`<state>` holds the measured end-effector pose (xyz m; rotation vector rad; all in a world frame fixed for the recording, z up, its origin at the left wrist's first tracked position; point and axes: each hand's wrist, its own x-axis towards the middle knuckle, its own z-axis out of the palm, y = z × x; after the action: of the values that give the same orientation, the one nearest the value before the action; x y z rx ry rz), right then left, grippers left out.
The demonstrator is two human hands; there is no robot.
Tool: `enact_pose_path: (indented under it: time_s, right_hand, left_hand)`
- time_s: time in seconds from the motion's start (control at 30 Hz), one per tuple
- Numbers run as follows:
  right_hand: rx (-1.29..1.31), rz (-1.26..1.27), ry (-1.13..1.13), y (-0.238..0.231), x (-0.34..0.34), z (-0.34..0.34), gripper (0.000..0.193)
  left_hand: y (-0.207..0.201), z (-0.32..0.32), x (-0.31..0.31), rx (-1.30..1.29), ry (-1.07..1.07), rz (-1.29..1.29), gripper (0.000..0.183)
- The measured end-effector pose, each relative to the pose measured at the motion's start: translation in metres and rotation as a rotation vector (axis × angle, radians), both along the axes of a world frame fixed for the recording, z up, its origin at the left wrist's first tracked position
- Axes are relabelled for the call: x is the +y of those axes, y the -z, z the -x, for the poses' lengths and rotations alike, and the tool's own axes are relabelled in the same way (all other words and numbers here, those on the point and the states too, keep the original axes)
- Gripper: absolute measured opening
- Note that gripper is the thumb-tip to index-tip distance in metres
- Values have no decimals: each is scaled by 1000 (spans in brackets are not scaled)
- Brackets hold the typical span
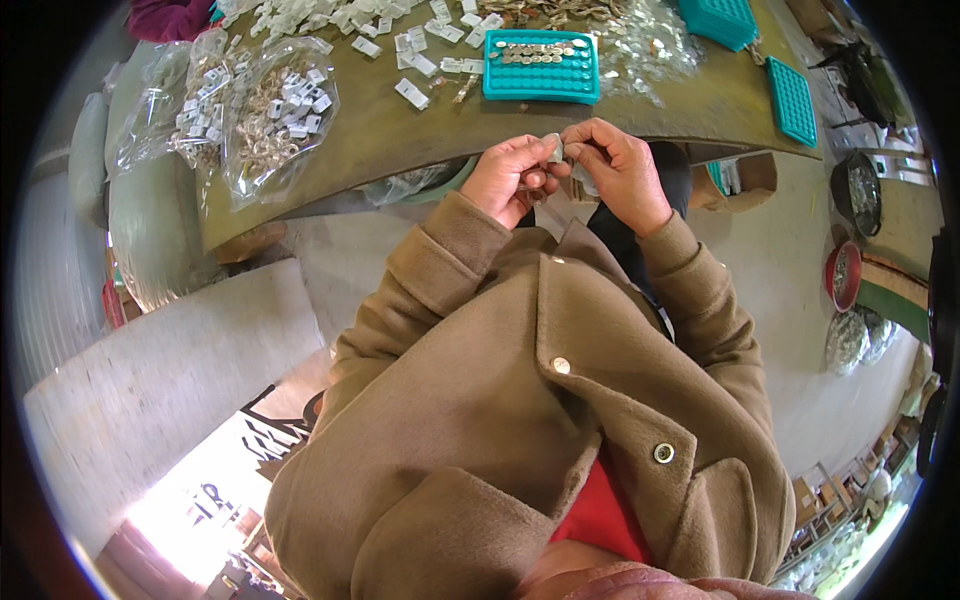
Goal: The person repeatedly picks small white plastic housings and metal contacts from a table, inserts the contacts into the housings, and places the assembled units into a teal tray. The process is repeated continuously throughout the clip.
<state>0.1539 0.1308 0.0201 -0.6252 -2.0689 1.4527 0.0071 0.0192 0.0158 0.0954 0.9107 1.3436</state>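
Note:
Just in front of the table's near edge, my two hands meet. My left hand [508, 178] is closed, pinching a small whitish rounded piece [556, 149] between thumb and forefinger. My right hand [625, 172] is closed against it from the other side, and a bit of clear plastic [584, 180] shows under its fingers; whether it is a little bag I cannot tell. Beyond my hands on the table lies a teal tray [540, 95] of small round pockets. Shiny round metal pieces [538, 56] sit in rows along its upper part.
Clear bags [280, 130] of white blocks and small metal parts lie at the table's left. White tagged packets [411, 94] and loose clear bags [655, 45] are heaped at the back. More teal trays [793, 100] stand right. A cardboard box [748, 182] sits below the edge. A purple sleeve [170, 18] shows far left.

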Motion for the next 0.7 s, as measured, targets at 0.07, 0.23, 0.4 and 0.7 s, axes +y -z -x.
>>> enact_pose_path:
  time_s: [0.07, 0.23, 0.4, 0.7]
  right_hand:
    - [-51, -16, -46, -2, 0, 3, 7]
    - [-82, 46, -203, -4, 5, 21, 8]
    - [-122, -4, -385, -10, 13, 55, 10]
    - [-116, -962, -130, -13, 9, 153, 9]
  left_hand:
    - [2, 2, -5, -9, -6, 16, 17]
    - [3, 11, -18, 2, -54, 56, 17]
    - [-4, 30, -33, 129, -91, 86, 17]
    - [-3, 74, -54, 153, -296, -64, 32]
